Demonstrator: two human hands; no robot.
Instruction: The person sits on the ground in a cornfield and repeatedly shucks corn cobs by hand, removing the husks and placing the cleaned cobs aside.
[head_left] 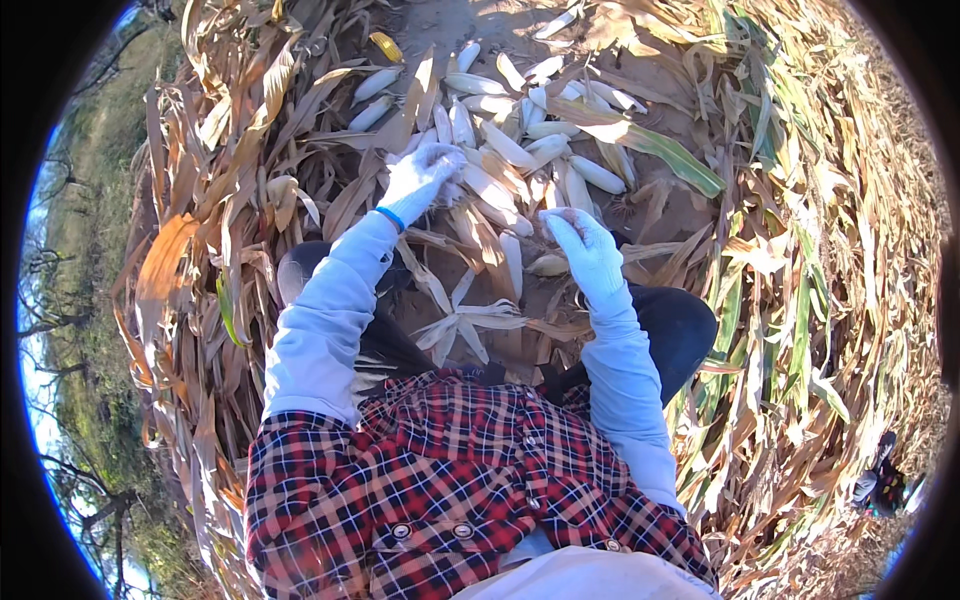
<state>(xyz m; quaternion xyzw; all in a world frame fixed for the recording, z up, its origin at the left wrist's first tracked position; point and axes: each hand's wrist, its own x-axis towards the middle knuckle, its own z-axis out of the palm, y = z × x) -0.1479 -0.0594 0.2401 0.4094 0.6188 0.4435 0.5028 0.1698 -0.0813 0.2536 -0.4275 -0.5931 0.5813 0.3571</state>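
Both my hands wear white gloves and reach over a heap of pale, husked corn cobs (510, 145) on bare soil. My left hand (425, 172), with a blue band at its wrist, is at the heap's near left side, right against some cobs. Its fingers are blurred, and I cannot see whether it grips one. At the near right edge of the heap is my right hand (583, 240), its fingers drawn together at the tips. Whatever they may hold is too small to make out. A peeled-back, star-shaped husk (462, 318) lies between my knees.
Dry corn stalks and leaves (215, 200) are piled along my left. A wide bank of stalks (800, 260) curves round my right. A yellow cob (386, 46) lies beyond the pale ones. A dark object (880, 485) is at the far right. Trees stand at the left edge.
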